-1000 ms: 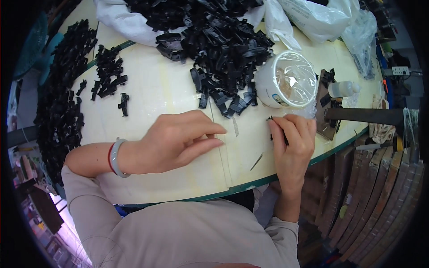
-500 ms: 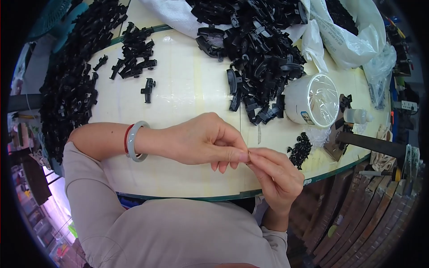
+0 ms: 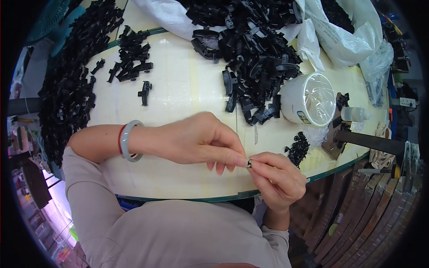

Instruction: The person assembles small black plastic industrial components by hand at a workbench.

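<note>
A tiny black part shows between the fingertips of both hands, above the near part of the table. My left hand, stretched across from the left, pinches it between thumb and forefinger while the other fingers curl beneath. From the right, my right hand grips the same part with thumb and fingertips pressed together. Most of the part is covered, so its exact shape is hidden. Right of my hands lies a small pile of tiny black pieces. One black plastic assembly rests alone beyond my left forearm.
A large heap of curved black plastic parts covers the far middle. More black assemblies line the left side. A white tub, a small translucent bottle, a dark metal arm and white sacks stand right.
My fingertips have parted slightly, and the tiny black part now shows between them. My right hand has shifted a little down and right. The whole view has drifted slightly.
</note>
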`<move>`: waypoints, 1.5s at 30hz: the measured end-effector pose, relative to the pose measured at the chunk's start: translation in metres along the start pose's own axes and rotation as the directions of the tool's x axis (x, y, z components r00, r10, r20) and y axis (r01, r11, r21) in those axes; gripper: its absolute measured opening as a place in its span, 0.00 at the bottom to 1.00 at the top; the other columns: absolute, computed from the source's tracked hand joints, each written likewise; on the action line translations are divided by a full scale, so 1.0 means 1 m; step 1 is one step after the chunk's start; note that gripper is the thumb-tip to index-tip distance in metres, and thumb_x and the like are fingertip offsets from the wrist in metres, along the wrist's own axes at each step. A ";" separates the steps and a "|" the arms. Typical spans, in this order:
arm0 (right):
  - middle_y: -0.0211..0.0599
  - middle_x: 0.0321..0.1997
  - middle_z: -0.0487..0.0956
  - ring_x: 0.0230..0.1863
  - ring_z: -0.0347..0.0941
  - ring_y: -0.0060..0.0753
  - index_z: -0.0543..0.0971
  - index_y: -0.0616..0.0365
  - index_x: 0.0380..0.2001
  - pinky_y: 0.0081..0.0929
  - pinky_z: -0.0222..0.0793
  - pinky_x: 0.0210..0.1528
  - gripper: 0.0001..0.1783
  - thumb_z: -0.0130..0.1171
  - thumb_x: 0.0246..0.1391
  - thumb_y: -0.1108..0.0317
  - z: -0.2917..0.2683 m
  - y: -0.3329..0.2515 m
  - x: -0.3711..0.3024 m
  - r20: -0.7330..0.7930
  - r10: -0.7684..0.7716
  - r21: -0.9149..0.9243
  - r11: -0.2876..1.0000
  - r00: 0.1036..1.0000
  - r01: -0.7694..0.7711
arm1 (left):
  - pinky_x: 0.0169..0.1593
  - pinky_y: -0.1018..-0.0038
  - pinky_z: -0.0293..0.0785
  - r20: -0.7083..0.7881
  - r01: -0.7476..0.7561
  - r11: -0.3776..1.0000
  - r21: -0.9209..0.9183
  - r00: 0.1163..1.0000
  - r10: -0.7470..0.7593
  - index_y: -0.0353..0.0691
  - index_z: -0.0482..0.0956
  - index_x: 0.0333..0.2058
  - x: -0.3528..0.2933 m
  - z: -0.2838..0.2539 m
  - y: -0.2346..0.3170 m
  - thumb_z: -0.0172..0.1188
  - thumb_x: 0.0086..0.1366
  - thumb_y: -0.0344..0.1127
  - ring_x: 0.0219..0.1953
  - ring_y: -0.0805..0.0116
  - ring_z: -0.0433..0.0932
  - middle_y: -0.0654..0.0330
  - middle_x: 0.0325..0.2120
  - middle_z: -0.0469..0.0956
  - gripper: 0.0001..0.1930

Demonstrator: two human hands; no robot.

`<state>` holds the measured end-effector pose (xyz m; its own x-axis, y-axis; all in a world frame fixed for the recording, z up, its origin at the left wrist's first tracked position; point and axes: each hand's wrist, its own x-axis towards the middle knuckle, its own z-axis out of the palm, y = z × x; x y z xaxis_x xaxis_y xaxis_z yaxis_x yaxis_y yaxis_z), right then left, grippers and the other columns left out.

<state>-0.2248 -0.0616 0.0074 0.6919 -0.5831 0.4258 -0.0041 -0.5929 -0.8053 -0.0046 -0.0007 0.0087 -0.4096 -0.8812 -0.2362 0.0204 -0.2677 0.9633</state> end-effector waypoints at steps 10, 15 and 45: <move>0.40 0.32 0.80 0.31 0.78 0.37 0.79 0.64 0.30 0.25 0.73 0.34 0.10 0.64 0.41 0.83 -0.070 0.016 0.063 -0.059 -0.118 -0.631 0.774 0.991 0.055 | 0.44 0.67 0.72 0.020 -0.018 -0.009 1.000 0.770 0.638 0.38 0.77 0.41 0.003 -0.047 -0.006 0.61 0.48 0.26 0.43 0.57 0.71 0.57 0.40 0.74 0.18; 0.39 0.33 0.80 0.33 0.78 0.39 0.79 0.62 0.31 0.28 0.74 0.35 0.10 0.64 0.41 0.81 -0.074 0.026 0.075 0.084 -0.115 -0.680 0.719 0.990 0.141 | 0.43 0.68 0.71 0.037 -0.027 -0.025 0.999 0.753 0.657 0.36 0.76 0.40 0.007 -0.048 -0.013 0.62 0.48 0.28 0.43 0.58 0.72 0.58 0.38 0.74 0.17; 0.46 0.34 0.81 0.33 0.76 0.25 0.81 0.67 0.31 0.13 0.69 0.32 0.13 0.64 0.38 0.89 -0.033 0.009 0.003 -0.237 0.243 0.018 0.969 0.941 -0.246 | 0.32 0.74 0.74 -0.185 -0.067 0.528 0.847 0.893 0.411 0.37 0.78 0.31 -0.015 -0.047 0.027 0.64 0.53 0.32 0.30 0.67 0.76 0.60 0.29 0.77 0.07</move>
<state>-0.2466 -0.0868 0.0154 0.4789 -0.8241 0.3026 -0.1612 -0.4214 -0.8924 0.0446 -0.0131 0.0323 -0.1886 -0.9687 0.1612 -0.7338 0.2481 0.6324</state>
